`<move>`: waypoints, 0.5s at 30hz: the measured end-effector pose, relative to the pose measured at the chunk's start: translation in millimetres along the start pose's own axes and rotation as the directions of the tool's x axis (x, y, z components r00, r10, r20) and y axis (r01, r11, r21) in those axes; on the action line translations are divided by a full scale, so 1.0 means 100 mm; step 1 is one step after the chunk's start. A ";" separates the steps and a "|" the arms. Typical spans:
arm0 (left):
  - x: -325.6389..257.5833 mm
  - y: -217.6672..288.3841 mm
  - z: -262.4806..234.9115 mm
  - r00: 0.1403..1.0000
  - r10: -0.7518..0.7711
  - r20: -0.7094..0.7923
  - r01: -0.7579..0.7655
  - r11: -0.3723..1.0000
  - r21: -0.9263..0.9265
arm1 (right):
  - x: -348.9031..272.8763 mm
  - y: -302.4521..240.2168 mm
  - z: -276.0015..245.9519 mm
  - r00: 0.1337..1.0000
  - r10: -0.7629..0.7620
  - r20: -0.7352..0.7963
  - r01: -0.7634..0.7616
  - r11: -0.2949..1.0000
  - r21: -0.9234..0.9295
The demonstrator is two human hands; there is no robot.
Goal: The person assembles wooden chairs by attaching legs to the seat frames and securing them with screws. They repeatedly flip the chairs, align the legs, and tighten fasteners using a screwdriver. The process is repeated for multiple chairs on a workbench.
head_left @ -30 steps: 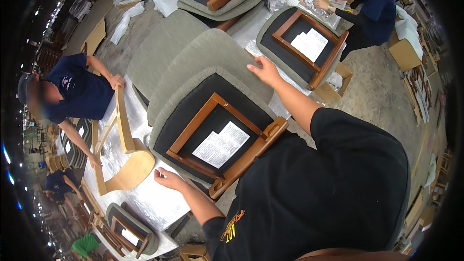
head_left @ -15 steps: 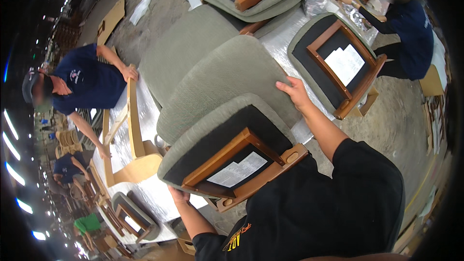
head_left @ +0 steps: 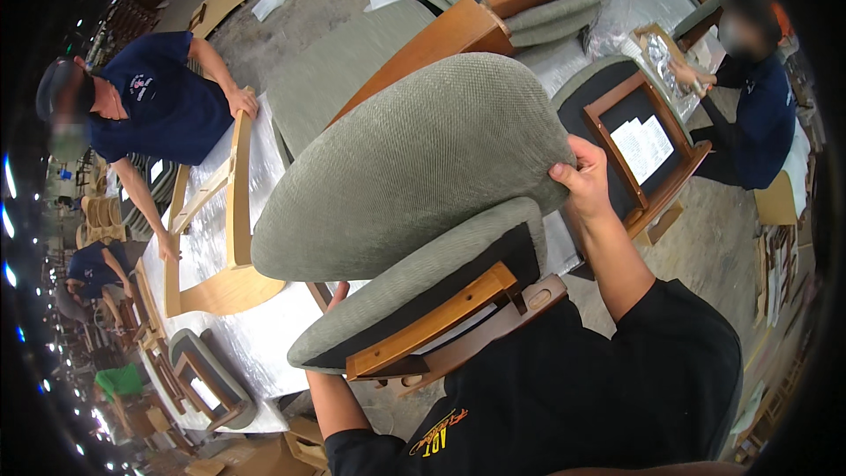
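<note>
Grey woven fabric covers the upper panel (head_left: 414, 167), which is raised at a slant in front of the wearer, padded face up. The right hand (head_left: 588, 178) grasps its right-hand edge: thumb on the fabric face, fingers wrapped toward the rear side. The left hand (head_left: 338, 295) is mostly hidden behind the lower panel (head_left: 423, 286); a digit shows beside the bottom edge of the upper panel, and from my position I cannot tell whether the hand is gripping.

The lower panel stands steeply tilted between the upper panel and the wearer's black shirt (head_left: 573, 388). Its black underside and brown wooden frame (head_left: 432, 322) face the wearer. A brown wooden member (head_left: 423, 53) projects beyond the far edge of the upper panel.

A further grey panel (head_left: 339, 66) lies beyond. To the right, a black-backed panel (head_left: 586, 110) rests with its frame and white label upward. The table (head_left: 273, 335) has a shiny plastic covering.

At left, a co-worker in a navy shirt (head_left: 163, 101) holds a pale wooden frame (head_left: 238, 220) with both hands. At right, a second co-worker (head_left: 765, 128) reaches over an open carton (head_left: 649, 33).
</note>
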State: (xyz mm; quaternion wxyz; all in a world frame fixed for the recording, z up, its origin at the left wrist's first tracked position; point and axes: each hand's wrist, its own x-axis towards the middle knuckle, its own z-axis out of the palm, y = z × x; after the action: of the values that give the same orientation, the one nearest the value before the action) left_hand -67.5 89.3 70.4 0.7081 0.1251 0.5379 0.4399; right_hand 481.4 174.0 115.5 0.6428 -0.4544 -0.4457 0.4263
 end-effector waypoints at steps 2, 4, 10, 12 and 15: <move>0.09 0.01 0.02 0.998 -0.014 0.057 0.014 1.000 0.001 | 0.15 -0.18 0.07 0.997 -0.075 0.027 0.076 0.995 -0.062; 0.17 0.00 0.05 0.994 -0.022 0.107 0.024 1.000 -0.014 | 0.33 -0.39 0.12 0.994 -0.072 0.086 0.094 0.953 -0.290; 0.33 -0.03 -0.06 0.988 0.034 0.149 -0.025 0.998 -0.062 | 0.66 -1.40 0.56 0.949 -0.281 0.141 0.311 0.775 -0.550; 0.35 -0.04 -0.19 0.988 0.099 0.122 -0.089 0.992 -0.086 | 0.69 -1.97 0.74 0.952 -0.258 0.167 0.307 0.769 -0.561; 0.39 -0.08 -0.41 0.980 0.195 0.046 -0.188 0.975 -0.118 | 0.69 -2.76 1.03 0.909 -0.365 0.199 0.410 0.708 -0.575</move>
State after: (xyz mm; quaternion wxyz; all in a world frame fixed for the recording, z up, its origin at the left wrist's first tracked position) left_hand -98.3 102.4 23.7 0.6835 0.1484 0.4770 0.5322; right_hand 438.8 198.8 413.6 0.5220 -0.5164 -0.6658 0.1323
